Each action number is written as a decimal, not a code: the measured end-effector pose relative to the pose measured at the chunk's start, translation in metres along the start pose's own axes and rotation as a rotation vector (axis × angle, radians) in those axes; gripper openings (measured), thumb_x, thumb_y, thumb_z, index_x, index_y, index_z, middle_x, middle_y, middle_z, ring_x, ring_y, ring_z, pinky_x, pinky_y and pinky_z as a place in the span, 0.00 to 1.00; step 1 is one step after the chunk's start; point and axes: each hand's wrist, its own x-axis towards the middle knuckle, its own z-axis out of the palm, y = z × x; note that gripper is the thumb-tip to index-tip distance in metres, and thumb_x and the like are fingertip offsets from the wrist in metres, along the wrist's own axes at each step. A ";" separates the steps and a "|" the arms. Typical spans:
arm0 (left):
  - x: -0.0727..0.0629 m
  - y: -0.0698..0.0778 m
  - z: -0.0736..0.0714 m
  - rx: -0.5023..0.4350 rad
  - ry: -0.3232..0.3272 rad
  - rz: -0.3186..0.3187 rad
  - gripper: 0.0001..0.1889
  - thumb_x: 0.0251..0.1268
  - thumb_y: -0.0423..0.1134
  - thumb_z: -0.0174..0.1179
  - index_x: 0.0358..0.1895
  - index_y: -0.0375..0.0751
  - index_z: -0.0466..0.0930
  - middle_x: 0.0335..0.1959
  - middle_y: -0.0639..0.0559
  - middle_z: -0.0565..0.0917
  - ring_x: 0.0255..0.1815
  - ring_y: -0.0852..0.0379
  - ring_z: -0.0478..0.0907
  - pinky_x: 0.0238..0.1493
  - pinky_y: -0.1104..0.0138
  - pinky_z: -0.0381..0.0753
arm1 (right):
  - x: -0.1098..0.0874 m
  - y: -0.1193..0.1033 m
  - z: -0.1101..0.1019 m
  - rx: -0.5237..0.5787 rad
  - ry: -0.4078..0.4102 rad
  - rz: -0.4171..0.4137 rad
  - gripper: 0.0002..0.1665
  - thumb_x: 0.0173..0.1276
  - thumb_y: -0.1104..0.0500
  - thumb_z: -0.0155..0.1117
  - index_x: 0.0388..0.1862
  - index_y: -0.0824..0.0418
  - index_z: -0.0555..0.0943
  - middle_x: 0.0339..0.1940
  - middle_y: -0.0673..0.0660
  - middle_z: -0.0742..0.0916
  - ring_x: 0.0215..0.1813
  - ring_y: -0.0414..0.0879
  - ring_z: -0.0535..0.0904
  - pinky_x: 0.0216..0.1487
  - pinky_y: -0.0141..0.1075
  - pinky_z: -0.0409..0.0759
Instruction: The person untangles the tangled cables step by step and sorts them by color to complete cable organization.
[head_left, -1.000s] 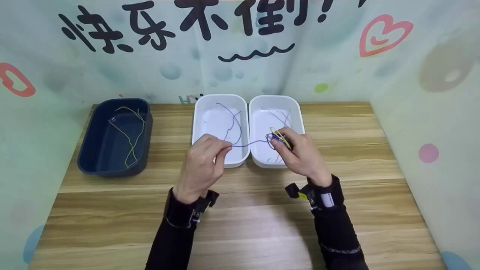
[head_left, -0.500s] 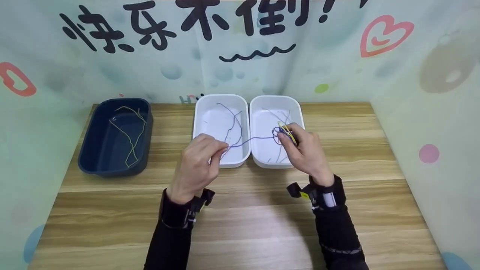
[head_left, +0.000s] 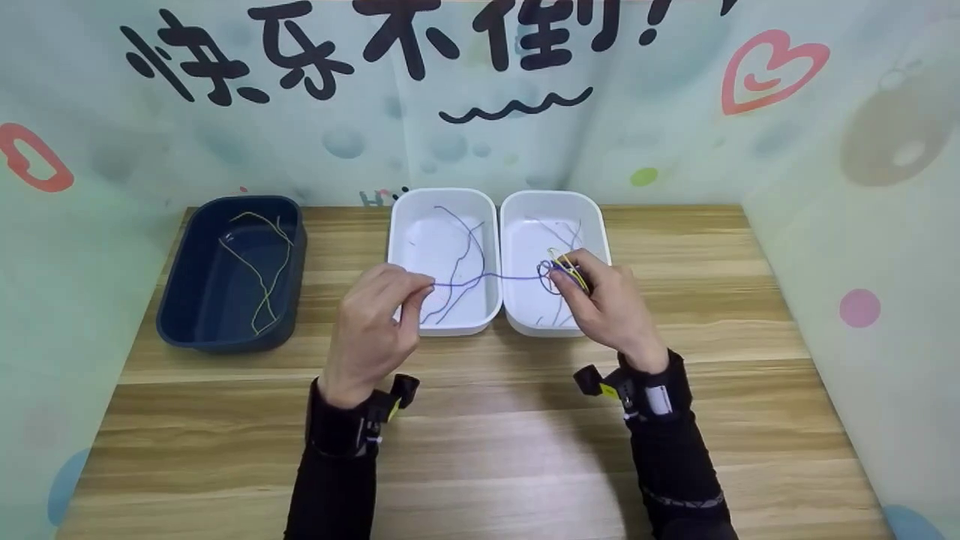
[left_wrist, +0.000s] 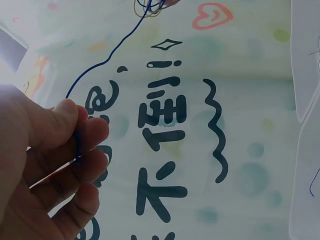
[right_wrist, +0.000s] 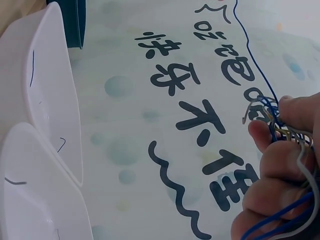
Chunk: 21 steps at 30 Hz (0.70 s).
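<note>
Holding a blue wire (head_left: 517, 278) strung above the left white bin (head_left: 450, 331) and right white bin (head_left: 536, 331). Pinching its left part between thumb and fingers of the left hand (head_left: 373, 326). Gripping a looped bundle (head_left: 571, 274) of blue, yellow and grey wires, at the wire's right, in the right hand (head_left: 613, 306). Working well apart from the navy bin (head_left: 199, 292) of yellow wires (head_left: 266, 297), over the wooden counter (head_left: 487, 420).

On my feed I see a wood-grain tabletop (head_left: 495, 450) and, behind it, a pale green backdrop (head_left: 300, 154) printed with bold black characters (head_left: 407, 45), a wavy line (head_left: 516, 106), a smiling heart outline (head_left: 760, 82) and a pink dot (head_left: 859, 308).
</note>
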 end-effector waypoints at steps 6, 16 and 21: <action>-0.001 -0.005 -0.002 0.024 0.059 -0.039 0.03 0.58 0.24 0.61 0.32 0.34 0.83 0.28 0.44 0.84 0.31 0.49 0.79 0.35 0.61 0.78 | -0.001 -0.002 -0.001 -0.016 -0.088 -0.024 0.06 0.70 0.60 0.59 0.37 0.62 0.79 0.17 0.49 0.75 0.18 0.37 0.67 0.20 0.30 0.66; -0.002 -0.017 -0.014 0.084 0.117 -0.170 0.02 0.61 0.27 0.61 0.33 0.33 0.83 0.29 0.42 0.85 0.34 0.47 0.81 0.38 0.58 0.80 | -0.003 -0.004 -0.002 -0.036 -0.137 -0.044 0.08 0.71 0.57 0.59 0.36 0.61 0.78 0.17 0.46 0.73 0.19 0.36 0.66 0.22 0.30 0.66; -0.002 -0.023 -0.015 0.090 0.130 -0.189 0.04 0.63 0.29 0.60 0.32 0.33 0.83 0.27 0.43 0.85 0.32 0.48 0.80 0.36 0.59 0.78 | -0.003 -0.005 -0.001 -0.056 -0.163 -0.054 0.08 0.71 0.57 0.58 0.36 0.60 0.78 0.19 0.47 0.75 0.20 0.37 0.68 0.22 0.31 0.68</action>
